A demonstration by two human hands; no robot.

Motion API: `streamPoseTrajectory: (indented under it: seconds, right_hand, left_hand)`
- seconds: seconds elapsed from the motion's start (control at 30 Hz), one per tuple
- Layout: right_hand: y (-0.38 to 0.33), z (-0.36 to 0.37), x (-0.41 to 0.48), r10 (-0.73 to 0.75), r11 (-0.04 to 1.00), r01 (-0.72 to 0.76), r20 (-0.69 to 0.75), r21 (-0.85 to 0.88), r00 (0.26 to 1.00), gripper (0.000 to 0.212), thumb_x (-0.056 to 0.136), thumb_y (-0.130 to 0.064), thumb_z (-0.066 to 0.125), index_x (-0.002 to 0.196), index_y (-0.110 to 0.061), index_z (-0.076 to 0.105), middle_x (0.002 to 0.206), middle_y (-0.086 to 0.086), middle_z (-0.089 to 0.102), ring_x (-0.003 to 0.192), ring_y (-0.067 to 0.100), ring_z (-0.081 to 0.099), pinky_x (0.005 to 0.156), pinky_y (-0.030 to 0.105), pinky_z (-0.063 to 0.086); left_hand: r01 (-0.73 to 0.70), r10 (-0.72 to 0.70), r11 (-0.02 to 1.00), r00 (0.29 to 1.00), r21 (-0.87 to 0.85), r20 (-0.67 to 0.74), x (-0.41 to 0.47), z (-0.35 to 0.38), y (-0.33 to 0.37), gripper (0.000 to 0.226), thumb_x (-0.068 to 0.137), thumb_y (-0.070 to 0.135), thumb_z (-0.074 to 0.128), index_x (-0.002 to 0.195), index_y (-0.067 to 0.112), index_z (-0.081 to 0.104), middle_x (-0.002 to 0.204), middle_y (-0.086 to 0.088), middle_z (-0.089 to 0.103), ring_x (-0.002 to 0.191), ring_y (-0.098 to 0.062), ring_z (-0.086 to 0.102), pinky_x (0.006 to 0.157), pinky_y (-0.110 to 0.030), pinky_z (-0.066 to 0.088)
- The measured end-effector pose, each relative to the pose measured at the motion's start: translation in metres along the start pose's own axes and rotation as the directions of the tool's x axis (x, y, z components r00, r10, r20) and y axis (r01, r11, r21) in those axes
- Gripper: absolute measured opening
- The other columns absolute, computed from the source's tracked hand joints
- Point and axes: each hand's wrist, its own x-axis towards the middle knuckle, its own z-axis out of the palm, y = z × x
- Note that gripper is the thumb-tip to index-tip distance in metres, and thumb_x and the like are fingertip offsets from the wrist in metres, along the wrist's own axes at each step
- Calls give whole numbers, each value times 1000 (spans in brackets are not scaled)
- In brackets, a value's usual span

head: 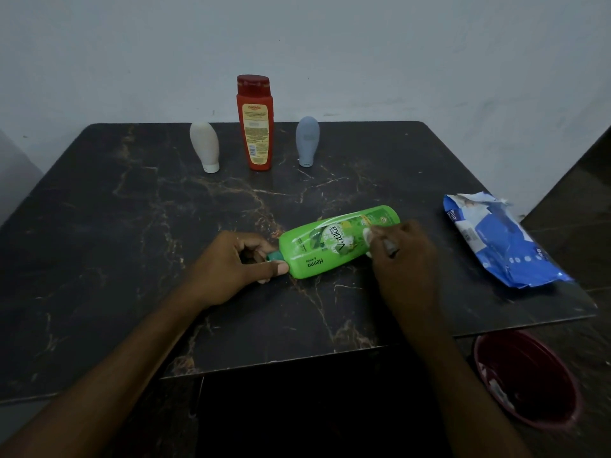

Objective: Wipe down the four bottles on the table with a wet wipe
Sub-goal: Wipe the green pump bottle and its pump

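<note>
A green bottle [330, 242] lies on its side in the middle of the dark marble table [132, 226]. My left hand [231, 266] grips its teal cap end. My right hand [403, 256] presses a white wet wipe [367, 238] against the bottle's label; most of the wipe is hidden under my fingers. At the back of the table stand three more bottles: a white one [205, 147] upside down on its cap, a tall red one [255, 123], and a grey-blue one [307, 142] also on its cap.
A blue wet-wipe pack [496, 239], torn open, lies near the table's right edge. A dark red bin [529, 378] with some scraps in it stands on the floor beyond the front right corner. A pale wall rises behind the table.
</note>
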Motion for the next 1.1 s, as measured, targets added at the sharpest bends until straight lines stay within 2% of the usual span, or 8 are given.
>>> streamPoseTrajectory:
  seconds: [0.27,0.4,0.5,0.57,0.7,0.87,1.0,1.1]
  right_hand:
    - [-54,39,-54,-307,952,300,182,62,934,19,94,-14,61,109,-8,71,98,1,52,80,14,54,69,24,47]
    - [-41,33,-35,-244,969,245,130,10,961,12,90,-6,64,99,-6,72,96,7,60,77,19,59,66,38,55]
    - [-34,25,-20,-178,984,177,56,31,982,16,91,-9,66,107,-8,70,103,6,65,85,15,62,75,36,57]
    - [-47,29,-28,-203,979,200,151,36,967,18,92,-12,64,109,-10,69,107,5,65,92,18,62,80,31,54]
    - [-61,37,-45,-347,935,350,301,46,888,19,88,-6,61,102,-10,72,101,4,58,86,20,59,72,35,53]
    - [-44,27,-21,-254,963,265,174,-43,951,12,92,-9,62,97,-5,72,99,4,60,80,14,58,69,34,56]
    - [-62,35,-46,-392,914,405,286,18,874,20,89,-10,57,102,-8,72,96,6,58,82,22,58,65,33,50]
    - [-53,32,-38,-370,926,376,254,24,894,22,93,-15,53,101,-8,72,96,5,59,78,17,58,64,25,46]
  left_hand:
    - [-10,10,1000,1000,3,-17,-1,1,-3,26,77,34,84,94,16,79,75,-6,75,64,-18,69,67,-39,56]
    - [-21,21,1000,1000,15,-10,-2,0,-4,24,79,34,83,96,18,80,75,-4,75,69,-28,70,70,-44,56]
    - [-26,26,999,1000,23,4,-2,2,-2,24,80,35,82,97,19,79,73,-2,75,69,-24,71,71,-43,56]
    - [-17,17,1000,1000,19,5,-1,2,-1,24,79,35,82,97,19,80,74,-3,75,69,-25,71,71,-44,56]
    - [-18,18,1000,1000,16,13,-3,0,-1,25,78,36,82,96,19,80,78,-3,77,68,-19,71,71,-43,57]
    - [-10,10,1000,1000,-12,18,-1,1,-3,28,76,36,84,97,19,80,77,-6,77,69,-23,73,73,-46,58]
    - [-13,14,1000,1000,-26,26,-2,1,-4,25,76,31,84,97,18,80,80,-5,78,69,-18,72,72,-44,59]
    - [-14,15,1000,1000,-19,23,-2,1,-3,24,77,31,84,97,17,79,79,-4,77,68,-17,72,71,-38,58]
